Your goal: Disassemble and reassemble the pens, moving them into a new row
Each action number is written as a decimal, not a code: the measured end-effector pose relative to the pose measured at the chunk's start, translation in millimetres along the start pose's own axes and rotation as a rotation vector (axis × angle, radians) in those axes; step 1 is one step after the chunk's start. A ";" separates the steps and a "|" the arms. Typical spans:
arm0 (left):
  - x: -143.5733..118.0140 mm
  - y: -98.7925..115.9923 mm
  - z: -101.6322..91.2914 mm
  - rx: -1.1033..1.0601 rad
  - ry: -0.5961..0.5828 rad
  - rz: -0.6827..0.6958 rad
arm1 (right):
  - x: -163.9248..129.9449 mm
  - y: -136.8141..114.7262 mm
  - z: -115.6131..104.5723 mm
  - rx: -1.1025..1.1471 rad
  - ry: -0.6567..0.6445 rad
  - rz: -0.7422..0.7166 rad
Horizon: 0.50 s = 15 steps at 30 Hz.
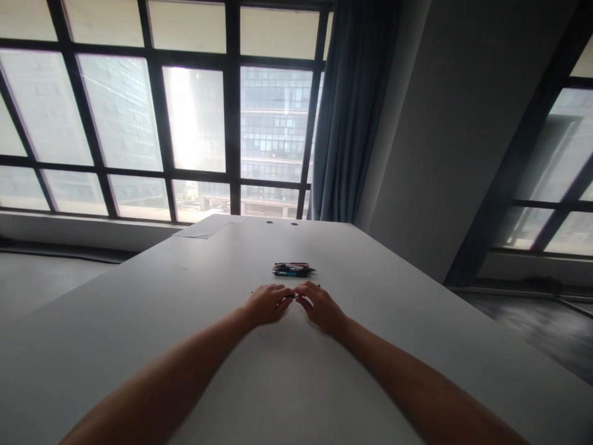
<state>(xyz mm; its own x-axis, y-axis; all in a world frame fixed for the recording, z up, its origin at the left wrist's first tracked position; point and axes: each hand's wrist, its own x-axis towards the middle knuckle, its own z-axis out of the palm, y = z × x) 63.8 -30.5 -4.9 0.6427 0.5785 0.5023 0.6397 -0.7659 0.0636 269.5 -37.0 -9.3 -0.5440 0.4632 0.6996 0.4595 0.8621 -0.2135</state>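
My left hand (pixel 269 304) and my right hand (pixel 320 307) meet over the white table, fingertips almost touching. Both are closed in a pinch on slim pen pieces. A dark and red bit of a pen (pixel 291 296) shows between the fingertips. Small dark ends poke out beyond the far side of each hand. Fingers cover most of it, so I cannot tell whether it is one pen, two pens, or a pen in parts. Just beyond my hands lies a small pile of pens (pixel 293 270), side by side, in black, blue-green, white and red.
The long white table (pixel 222 383) stretches away toward the windows. A sheet of paper (pixel 204 229) lies at its far left, and two dark round cable holes (pixel 294 224) sit near the far edge. A blue curtain (pixel 345 123) hangs behind, beside a grey pillar (pixel 430 136).
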 end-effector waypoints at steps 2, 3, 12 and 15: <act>-0.1 -0.1 -0.6 -0.020 0.000 0.010 | 0.1 -0.9 -0.7 0.011 -0.009 0.007; -0.1 -0.2 -0.8 -0.030 0.003 0.011 | 0.3 -1.2 -1.1 0.014 -0.009 0.016; 0.3 -2.4 2.0 -0.038 0.056 -0.144 | -1.2 23.6 -11.2 -0.252 0.195 0.353; 0.3 -2.0 0.6 -0.060 0.134 -0.265 | -5.7 40.0 -14.2 -0.368 0.131 0.500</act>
<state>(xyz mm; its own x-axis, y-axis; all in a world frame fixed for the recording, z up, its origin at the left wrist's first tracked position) 63.0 -28.6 -5.3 0.3930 0.7210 0.5707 0.7489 -0.6111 0.2563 300.9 -8.1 -12.1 -0.1214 0.7422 0.6591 0.8599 0.4103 -0.3036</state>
